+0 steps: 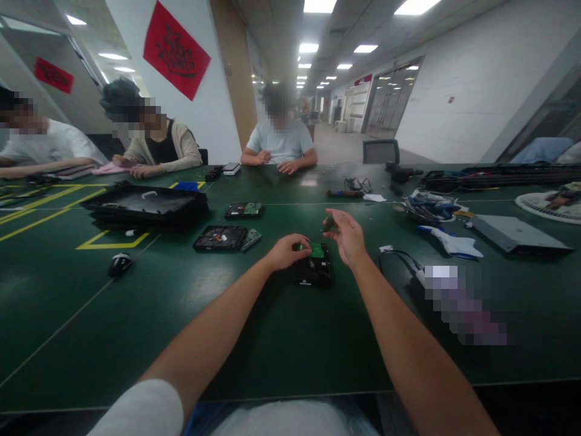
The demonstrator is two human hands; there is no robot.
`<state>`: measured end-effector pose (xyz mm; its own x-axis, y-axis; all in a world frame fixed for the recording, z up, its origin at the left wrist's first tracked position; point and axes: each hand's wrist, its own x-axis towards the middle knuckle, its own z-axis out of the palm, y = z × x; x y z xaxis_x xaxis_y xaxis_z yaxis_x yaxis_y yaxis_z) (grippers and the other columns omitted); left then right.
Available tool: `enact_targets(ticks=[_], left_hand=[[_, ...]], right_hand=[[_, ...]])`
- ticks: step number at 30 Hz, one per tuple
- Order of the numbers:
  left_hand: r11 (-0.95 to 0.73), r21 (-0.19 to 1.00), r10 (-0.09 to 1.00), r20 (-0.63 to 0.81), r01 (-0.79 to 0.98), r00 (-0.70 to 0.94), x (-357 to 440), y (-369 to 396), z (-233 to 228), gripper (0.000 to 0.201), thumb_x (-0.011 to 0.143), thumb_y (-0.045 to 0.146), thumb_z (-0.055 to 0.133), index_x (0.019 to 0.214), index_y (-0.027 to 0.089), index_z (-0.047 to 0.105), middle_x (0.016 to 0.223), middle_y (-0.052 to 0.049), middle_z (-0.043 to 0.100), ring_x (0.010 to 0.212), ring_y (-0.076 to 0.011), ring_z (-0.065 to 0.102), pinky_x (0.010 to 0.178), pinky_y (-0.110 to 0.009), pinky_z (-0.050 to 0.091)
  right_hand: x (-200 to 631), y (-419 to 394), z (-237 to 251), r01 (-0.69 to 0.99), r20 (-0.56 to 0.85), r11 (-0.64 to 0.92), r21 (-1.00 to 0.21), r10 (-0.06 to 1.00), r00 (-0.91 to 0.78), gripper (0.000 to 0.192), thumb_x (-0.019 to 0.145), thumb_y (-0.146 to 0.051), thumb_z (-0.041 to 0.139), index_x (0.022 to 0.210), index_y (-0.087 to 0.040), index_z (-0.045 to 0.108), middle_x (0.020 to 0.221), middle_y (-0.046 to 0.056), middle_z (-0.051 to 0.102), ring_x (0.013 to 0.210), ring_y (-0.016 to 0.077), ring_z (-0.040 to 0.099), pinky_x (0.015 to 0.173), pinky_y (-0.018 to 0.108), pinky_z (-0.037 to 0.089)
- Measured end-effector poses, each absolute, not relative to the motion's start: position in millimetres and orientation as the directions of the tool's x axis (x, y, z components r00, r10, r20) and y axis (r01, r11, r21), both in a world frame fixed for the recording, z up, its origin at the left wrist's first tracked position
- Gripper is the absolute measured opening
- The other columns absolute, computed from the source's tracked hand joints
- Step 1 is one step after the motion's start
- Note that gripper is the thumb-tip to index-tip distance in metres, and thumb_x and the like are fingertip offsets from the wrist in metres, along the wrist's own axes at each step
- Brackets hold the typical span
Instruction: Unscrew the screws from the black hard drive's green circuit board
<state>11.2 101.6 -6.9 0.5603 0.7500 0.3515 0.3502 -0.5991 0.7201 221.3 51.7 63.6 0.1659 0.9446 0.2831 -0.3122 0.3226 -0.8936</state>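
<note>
On hard drive (313, 266): left grip (287, 251); right grip (345, 237) open.

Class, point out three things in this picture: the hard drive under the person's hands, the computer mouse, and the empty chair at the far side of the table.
Hard drive (313, 272): head view, on its dark casing below the green board.
Computer mouse (120, 264): head view, on its back.
Chair (380, 151): head view, on its backrest.

Bright ceiling panels (319, 5) glare overhead; the table (290, 339) lies dim (edges bowed, faces pixelated).

Electronics workshop: dismantled drives (227, 238), tools (347, 193).
</note>
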Motion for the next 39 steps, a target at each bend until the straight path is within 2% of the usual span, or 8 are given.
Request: enact_targets(ticks=[2, 5, 9, 15, 33, 35, 39], left_hand=[[-0.601, 0.718, 0.749, 0.351, 0.352, 0.562, 11, 102, -7, 0.019, 0.084, 0.038, 0.077, 0.097, 0.024, 0.078, 0.123, -0.007, 0.071, 0.116, -0.0248, 0.066, 0.111, -0.044, 0.045], [-0.598, 0.719, 0.752, 0.351, 0.354, 0.558, 11, 101, -7, 0.02, 0.084, 0.039, 0.076, 0.097, 0.025, 0.078, 0.124, -0.007, 0.071, 0.116, -0.0247, 0.066, 0.112, -0.044, 0.044], [-0.592, 0.724, 0.757, 0.349, 0.354, 0.552, 12, 100, -6, 0.021, 0.084, 0.04, 0.076, 0.098, 0.025, 0.078, 0.124, -0.007, 0.071, 0.117, -0.0251, 0.066, 0.112, -0.044, 0.044], [-0.591, 0.727, 0.757, 0.351, 0.349, 0.55, 13, 98, -5, 0.019, 0.084, 0.038, 0.077, 0.097, 0.024, 0.078, 0.123, -0.007, 0.072, 0.117, -0.0248, 0.066, 0.112, -0.044, 0.045], [-0.58, 0.724, 0.769, 0.337, 0.372, 0.543, 12, 96, -3, 0.019, 0.084, 0.036, 0.076, 0.099, 0.025, 0.077, 0.122, -0.005, 0.072, 0.118, -0.0245, 0.065, 0.113, -0.043, 0.045], [-0.57, 0.726, 0.776, 0.324, 0.384, 0.54, 12, 97, -3, 0.018, 0.084, 0.036, 0.075, 0.099, 0.026, 0.078, 0.122, -0.005, 0.072, 0.118, -0.0246, 0.066, 0.113, -0.044, 0.045], [-0.55, 0.748, 0.79, 0.32, 0.373, 0.523, 13, 98, -4, 0.02, 0.087, 0.04, 0.073, 0.1, 0.025, 0.077, 0.123, -0.006, 0.072, 0.116, -0.0247, 0.066, 0.111, -0.044, 0.046]], right_hand=[[221, 52, 63, -0.299, 0.285, 0.33, -0.895, 0.94, 0.186, 0.036, 0.076, -0.055, 0.081, 0.096, -0.025, 0.075, 0.096, 0.001, 0.072, 0.085, 0.0149, 0.067, 0.059, 0.023, 0.057], [220, 53, 62, -0.299, 0.281, 0.331, -0.895, 0.939, 0.199, 0.037, 0.075, -0.055, 0.083, 0.092, -0.024, 0.072, 0.091, 0.0, 0.071, 0.084, 0.0146, 0.067, 0.061, 0.023, 0.059], [217, 52, 62, -0.303, 0.289, 0.337, -0.891, 0.938, 0.193, 0.041, 0.073, -0.054, 0.085, 0.094, -0.024, 0.067, 0.09, 0.0, 0.072, 0.087, 0.0151, 0.069, 0.066, 0.024, 0.061], [218, 52, 61, -0.312, 0.289, 0.324, -0.893, 0.945, 0.156, 0.039, 0.077, -0.053, 0.083, 0.101, -0.025, 0.071, 0.095, 0.001, 0.073, 0.09, 0.0147, 0.069, 0.07, 0.025, 0.062], [224, 53, 64, -0.327, 0.3, 0.355, -0.876, 0.931, 0.207, 0.038, 0.077, -0.052, 0.084, 0.1, -0.025, 0.073, 0.094, 0.001, 0.074, 0.089, 0.0149, 0.071, 0.067, 0.024, 0.06], [226, 54, 63, -0.312, 0.288, 0.36, -0.879, 0.924, 0.254, 0.038, 0.077, -0.054, 0.083, 0.099, -0.024, 0.073, 0.092, 0.001, 0.074, 0.086, 0.0148, 0.072, 0.058, 0.02, 0.056], [231, 57, 63, -0.227, 0.263, 0.359, -0.905, 0.893, 0.365, 0.045, 0.075, -0.06, 0.082, 0.098, -0.022, 0.074, 0.088, 0.004, 0.076, 0.071, 0.0143, 0.072, 0.037, 0.016, 0.034]])
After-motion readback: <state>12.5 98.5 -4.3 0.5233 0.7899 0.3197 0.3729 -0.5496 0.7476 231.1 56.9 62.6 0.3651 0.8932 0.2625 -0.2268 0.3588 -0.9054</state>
